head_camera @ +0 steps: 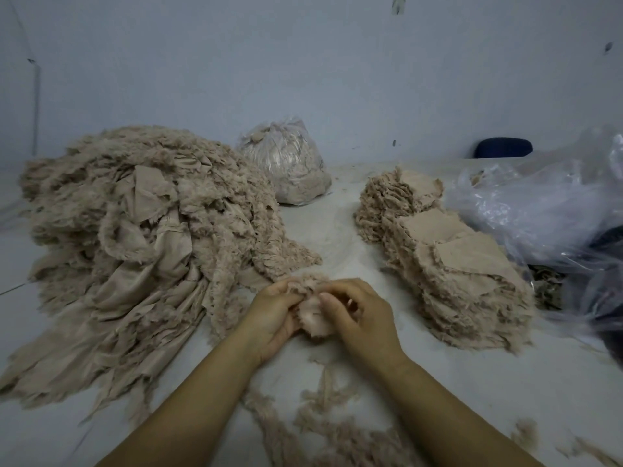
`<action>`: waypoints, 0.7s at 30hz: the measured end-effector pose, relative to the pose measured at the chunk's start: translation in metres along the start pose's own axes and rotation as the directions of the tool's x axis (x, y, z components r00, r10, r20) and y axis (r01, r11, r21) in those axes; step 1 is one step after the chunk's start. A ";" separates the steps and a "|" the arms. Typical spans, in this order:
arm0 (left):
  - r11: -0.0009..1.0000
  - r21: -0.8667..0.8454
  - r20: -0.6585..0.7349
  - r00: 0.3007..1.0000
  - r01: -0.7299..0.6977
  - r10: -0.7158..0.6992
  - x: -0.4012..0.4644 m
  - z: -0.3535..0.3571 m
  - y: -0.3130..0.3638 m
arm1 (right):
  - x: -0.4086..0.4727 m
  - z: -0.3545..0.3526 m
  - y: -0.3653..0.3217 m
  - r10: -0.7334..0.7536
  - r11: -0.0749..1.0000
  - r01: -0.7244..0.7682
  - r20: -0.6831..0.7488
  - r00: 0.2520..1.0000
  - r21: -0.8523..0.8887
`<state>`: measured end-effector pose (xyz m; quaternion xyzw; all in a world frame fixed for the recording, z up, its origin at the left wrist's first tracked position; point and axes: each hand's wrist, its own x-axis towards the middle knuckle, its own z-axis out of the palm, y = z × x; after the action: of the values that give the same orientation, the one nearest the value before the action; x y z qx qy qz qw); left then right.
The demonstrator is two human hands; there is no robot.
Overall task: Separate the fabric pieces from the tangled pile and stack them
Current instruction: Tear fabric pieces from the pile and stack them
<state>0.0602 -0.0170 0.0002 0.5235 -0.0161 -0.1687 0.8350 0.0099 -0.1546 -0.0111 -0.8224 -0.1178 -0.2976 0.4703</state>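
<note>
A big tangled pile (141, 224) of beige frayed fabric covers the left half of the table. At the centre front my left hand (274, 315) and my right hand (357, 315) both pinch one small fluffy fabric piece (312, 320), whose upper edge still reaches the pile's fringe. To the right lies a long stack (451, 264) of flat separated pieces, running from the back towards the front.
A filled clear plastic bag (286, 163) stands at the back centre. Crumpled clear plastic bags (546, 210) lie at the right, over something dark. Loose fibre scraps (323, 429) litter the white table (337, 227) near its front. A blue chair back (504, 148) shows behind the table.
</note>
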 end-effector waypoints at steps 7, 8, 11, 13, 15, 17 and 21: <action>0.982 0.186 -0.057 0.997 -0.033 0.045 -0.001 0.005 -0.003 | -0.002 0.003 0.007 0.211 0.977 -0.215 0.143 0.967 0.011; 0.983 0.178 -0.066 0.997 -0.037 0.049 -0.003 0.006 -0.003 | -0.003 0.005 0.008 0.229 0.971 -0.234 0.117 0.967 0.038; 0.986 0.166 -0.112 0.993 -0.029 0.048 -0.003 0.006 -0.001 | -0.001 0.005 0.013 0.410 0.887 -0.420 0.091 0.908 0.192; 0.988 0.156 -0.112 0.994 0.001 0.017 -0.005 0.006 0.002 | 0.001 0.002 0.011 0.461 0.838 -0.484 0.149 0.875 0.251; 0.983 0.183 -0.087 0.996 0.030 -0.014 -0.006 0.005 0.003 | 0.000 0.000 0.008 0.385 0.867 -0.435 0.227 0.895 0.244; 0.966 0.252 -0.029 0.998 0.056 -0.050 -0.009 0.005 0.003 | -0.001 0.002 0.008 0.290 0.930 -0.334 0.252 0.923 0.153; 0.944 0.325 0.012 0.998 0.055 -0.062 -0.009 0.004 0.001 | 0.000 0.004 0.007 0.295 0.935 -0.301 0.063 0.954 0.188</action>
<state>0.0510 -0.0174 0.0047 0.6522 -0.0372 -0.1941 0.7319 0.0144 -0.1544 -0.0178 -0.7856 -0.0284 -0.1959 0.5862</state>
